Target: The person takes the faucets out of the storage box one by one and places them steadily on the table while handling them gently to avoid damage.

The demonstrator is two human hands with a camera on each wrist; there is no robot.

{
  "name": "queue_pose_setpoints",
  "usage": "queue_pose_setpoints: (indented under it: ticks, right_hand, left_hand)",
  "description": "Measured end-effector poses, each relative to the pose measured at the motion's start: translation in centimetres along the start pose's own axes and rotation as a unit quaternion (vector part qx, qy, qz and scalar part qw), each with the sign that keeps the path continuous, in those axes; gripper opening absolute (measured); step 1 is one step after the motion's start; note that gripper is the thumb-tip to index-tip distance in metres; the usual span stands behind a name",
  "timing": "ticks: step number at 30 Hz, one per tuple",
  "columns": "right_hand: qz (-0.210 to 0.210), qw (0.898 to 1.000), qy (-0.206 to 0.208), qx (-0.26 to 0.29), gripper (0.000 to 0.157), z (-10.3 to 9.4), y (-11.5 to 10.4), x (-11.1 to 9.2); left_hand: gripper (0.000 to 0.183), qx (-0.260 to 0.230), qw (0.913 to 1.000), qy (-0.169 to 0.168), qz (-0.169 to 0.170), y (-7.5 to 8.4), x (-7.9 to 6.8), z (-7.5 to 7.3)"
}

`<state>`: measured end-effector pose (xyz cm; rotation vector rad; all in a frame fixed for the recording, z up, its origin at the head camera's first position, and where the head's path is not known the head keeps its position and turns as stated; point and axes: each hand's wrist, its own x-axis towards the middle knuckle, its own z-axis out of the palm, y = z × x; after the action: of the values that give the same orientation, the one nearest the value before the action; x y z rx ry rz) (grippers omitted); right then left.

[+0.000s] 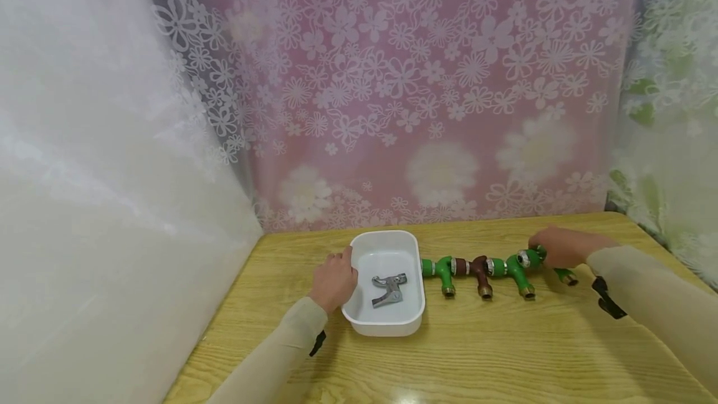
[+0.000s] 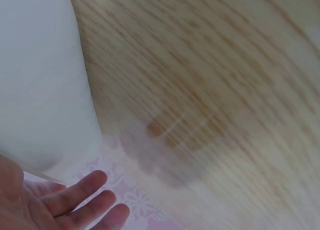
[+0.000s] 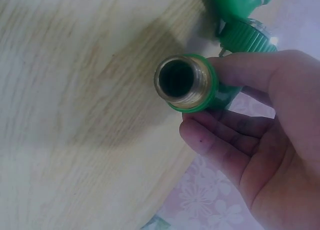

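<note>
In the head view my left hand holds the left rim of a white plastic tub. The left wrist view has the tub's outer wall, with several fingers of that hand stretched past the rim. A grey metal piece with angled arms lies in the tub. At the right end of the row, my right hand grips a green Y-shaped pipe fitting. Seen from the right wrist, its brass threaded mouth sticks out between thumb and fingers.
Right of the tub, green, maroon and green Y-shaped fittings stand in line, brass ends toward me. All are on a wood-grain table. A pink floral curtain hangs behind, a white sheet at the left.
</note>
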<state>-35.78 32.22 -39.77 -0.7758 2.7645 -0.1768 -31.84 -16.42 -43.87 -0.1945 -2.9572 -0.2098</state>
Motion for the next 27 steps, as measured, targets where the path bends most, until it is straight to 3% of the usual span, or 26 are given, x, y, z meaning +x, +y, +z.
queue_pose_setpoints:
  ticks: [27]
  right_hand:
    - [0.01,1.0,0.003,-0.004,0.039,1.7,1.1,0.1]
  left_hand:
    - [0.05,0.002,1.0,0.002,-0.002,0.3,-0.1,-0.3]
